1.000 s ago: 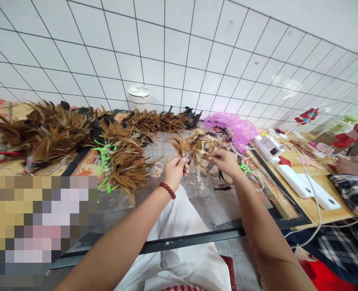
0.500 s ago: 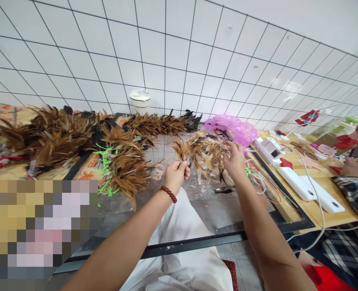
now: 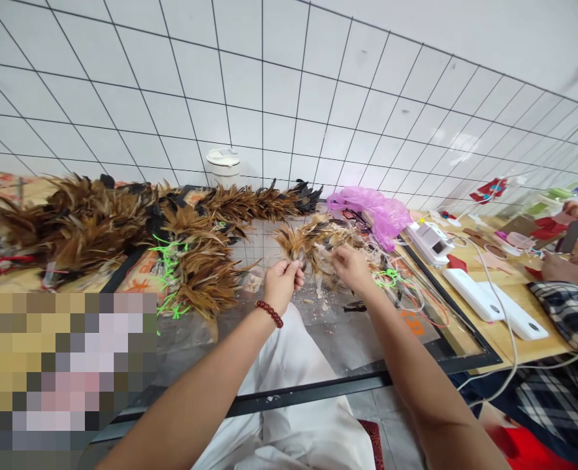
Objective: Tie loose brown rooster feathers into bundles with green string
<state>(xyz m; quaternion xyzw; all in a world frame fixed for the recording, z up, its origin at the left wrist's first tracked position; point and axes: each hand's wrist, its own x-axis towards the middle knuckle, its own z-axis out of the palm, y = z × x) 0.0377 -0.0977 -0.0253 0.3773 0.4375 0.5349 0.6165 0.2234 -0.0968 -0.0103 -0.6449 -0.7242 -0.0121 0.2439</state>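
Note:
My left hand [image 3: 283, 281], with a dark red bead bracelet [image 3: 269, 314] on the wrist, is closed in a pinch round the base of a small bunch of brown feathers [image 3: 291, 241]. My right hand [image 3: 353, 266] is closed too, its fingertips pinched at the front of a loose pile of brown and pale feathers [image 3: 341, 230]. What those fingertips hold is too small to make out. Left of my hands lie feather bundles [image 3: 203, 277] tied with bright green string [image 3: 170, 251]. A long feather strip [image 3: 254, 201] stretches behind them.
A clear, black-framed tabletop [image 3: 313, 390] crosses my lap. Behind the pile sits a pink plastic bag [image 3: 374, 209]; a white lidded cup [image 3: 223, 167] stands by the tiled wall. White power strips [image 3: 469, 294] and cables lie right, near another person's plaid sleeve [image 3: 558, 307].
My right hand has come left and nearer to me, from the right side of the feather pile towards my left hand, and its fingers have closed. My left hand has stayed nearly still.

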